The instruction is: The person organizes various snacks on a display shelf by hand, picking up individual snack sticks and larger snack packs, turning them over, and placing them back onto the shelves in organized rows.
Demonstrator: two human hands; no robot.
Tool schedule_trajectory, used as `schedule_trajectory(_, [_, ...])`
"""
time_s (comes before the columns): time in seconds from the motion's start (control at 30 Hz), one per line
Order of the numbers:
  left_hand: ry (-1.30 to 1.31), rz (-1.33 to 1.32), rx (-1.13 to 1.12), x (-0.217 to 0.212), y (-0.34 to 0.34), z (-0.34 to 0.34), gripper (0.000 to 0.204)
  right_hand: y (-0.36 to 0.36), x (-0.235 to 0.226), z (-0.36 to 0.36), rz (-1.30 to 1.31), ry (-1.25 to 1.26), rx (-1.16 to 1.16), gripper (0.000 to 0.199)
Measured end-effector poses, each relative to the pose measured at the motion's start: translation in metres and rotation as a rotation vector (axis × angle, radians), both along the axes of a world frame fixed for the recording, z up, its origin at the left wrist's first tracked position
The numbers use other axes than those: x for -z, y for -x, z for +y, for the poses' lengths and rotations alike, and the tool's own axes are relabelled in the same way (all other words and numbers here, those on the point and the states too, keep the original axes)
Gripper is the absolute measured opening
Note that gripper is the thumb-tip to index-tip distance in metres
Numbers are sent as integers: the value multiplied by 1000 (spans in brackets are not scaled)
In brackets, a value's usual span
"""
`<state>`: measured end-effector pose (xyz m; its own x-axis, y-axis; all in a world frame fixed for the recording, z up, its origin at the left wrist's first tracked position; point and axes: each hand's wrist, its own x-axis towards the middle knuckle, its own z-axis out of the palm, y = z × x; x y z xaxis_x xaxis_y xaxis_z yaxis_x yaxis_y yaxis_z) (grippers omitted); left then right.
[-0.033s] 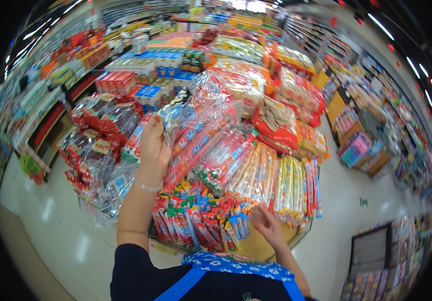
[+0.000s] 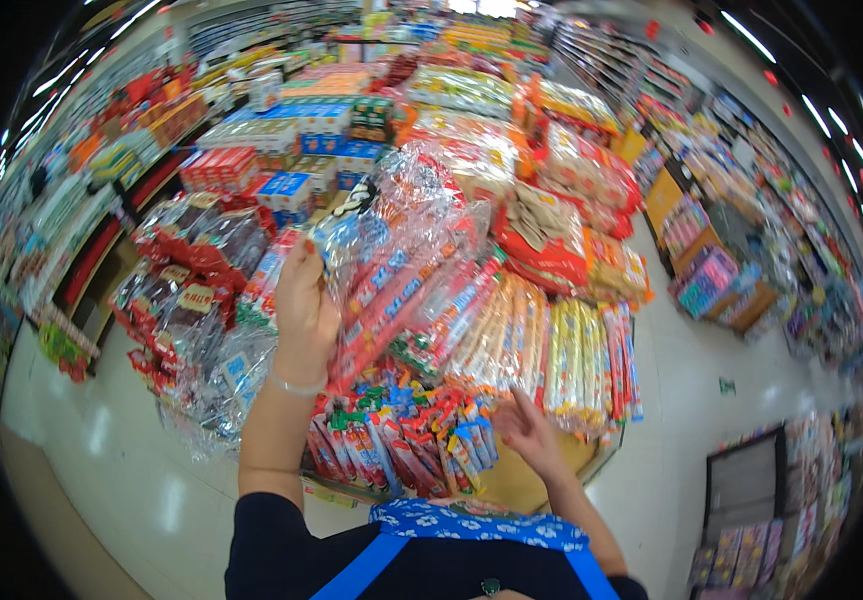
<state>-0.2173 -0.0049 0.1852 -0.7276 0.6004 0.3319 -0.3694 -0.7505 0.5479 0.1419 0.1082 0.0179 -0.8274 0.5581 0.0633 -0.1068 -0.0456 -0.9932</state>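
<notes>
My left hand (image 2: 306, 310) is raised at the left side of the heap, its fingers closed on the edge of a clear plastic bag (image 2: 421, 200). Long red stick-shaped packets (image 2: 391, 290) show through the crinkled film and slant up to the right. My right hand (image 2: 529, 435) hovers near the front edge of the display, empty, with its fingers apart. Just left of it stand short, colourful wrapped sticks (image 2: 391, 445) in a bundle. Beyond it lie rows of orange-wrapped sticks (image 2: 501, 330) and yellow-wrapped sticks (image 2: 576, 365).
Dark packs with red ends (image 2: 191, 300) and loose clear film (image 2: 236, 375) hang at the left. Behind are boxed goods (image 2: 286, 190) and large red bags (image 2: 541, 235). Shop shelves line both sides; a cardboard display (image 2: 696, 240) stands right across the aisle floor (image 2: 676, 380).
My right hand has risen slightly, and its fingers point more upward. The left hand keeps its grip on the bag. The whole view has shifted a little.
</notes>
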Motion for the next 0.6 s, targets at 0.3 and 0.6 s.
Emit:
schedule_trajectory(0.3, [241,70,512,74,-227,9,11,-6,-47,-7,522,690,413,54])
schedule_trajectory(0.6, [546,646,604,96,-310,54,31,-115,-15,-16,547,416,814,56])
